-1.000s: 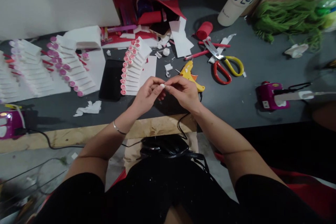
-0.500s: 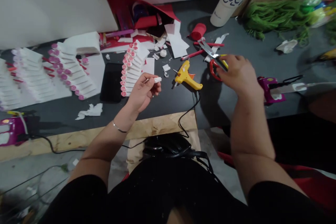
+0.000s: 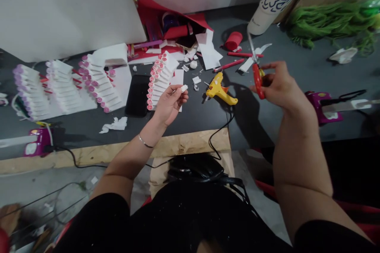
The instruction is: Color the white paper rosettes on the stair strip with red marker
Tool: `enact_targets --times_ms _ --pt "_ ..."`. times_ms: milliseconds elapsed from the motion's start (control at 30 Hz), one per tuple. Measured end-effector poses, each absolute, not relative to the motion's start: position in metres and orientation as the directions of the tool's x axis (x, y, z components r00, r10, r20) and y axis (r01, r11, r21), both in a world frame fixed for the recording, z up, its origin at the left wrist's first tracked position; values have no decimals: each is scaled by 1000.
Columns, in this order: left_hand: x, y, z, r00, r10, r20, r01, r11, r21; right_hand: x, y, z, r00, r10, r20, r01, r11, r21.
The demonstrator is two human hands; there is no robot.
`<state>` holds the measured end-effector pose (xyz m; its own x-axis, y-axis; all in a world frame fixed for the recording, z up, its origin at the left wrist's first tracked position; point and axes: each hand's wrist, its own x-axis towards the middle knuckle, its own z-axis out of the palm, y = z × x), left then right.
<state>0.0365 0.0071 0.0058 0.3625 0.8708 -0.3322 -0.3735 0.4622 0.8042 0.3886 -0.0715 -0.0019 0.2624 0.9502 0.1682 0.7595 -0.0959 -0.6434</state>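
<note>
Your left fingers [image 3: 177, 94] pinch a white scrap [image 3: 184, 88]; your right fingers [image 3: 275, 66] clamp raised scissors [image 3: 257, 81], whose blades call for careful moves.

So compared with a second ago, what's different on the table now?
The right hand has let go of the small white piece, moved right and picked up the scissors. The left hand still holds the piece. The yellow glue gun and black phone lie where they were.

A patterned white bottle [image 3: 271, 2] stands near green yarn [image 3: 326, 21]; a black phone [image 3: 137, 97] lies flat.
</note>
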Motion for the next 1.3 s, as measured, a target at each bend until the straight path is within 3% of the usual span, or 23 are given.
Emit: enact_targets --times_ms 67,133,300,467,700,1000,1300 --pt "37 8 5 340 879 -335 -390 456 800 365 -76 9 221 973 67 584 -77 -808" --pt "38 8 6 326 886 -331 -415 448 791 338 -79 19 95 993 74 530 13 -848" --pt "37 7 7 292 906 -306 -445 412 795 277 -87 32 -39 995 92 722 92 -686" --pt "35 7 3 292 917 -271 -454 383 805 254 -94 24 -2 991 132 824 76 -562" --pt "37 3 -3 354 914 -200 -450 353 820 247 -93 16 -6 991 135 789 87 -608" --pt "37 0 2 361 889 -283 -406 423 810 245 -93 17 -7 992 127 771 86 -631" --pt "43 -5 18 306 881 -360 -481 470 740 242 -98 25 21 996 85 858 26 -513"
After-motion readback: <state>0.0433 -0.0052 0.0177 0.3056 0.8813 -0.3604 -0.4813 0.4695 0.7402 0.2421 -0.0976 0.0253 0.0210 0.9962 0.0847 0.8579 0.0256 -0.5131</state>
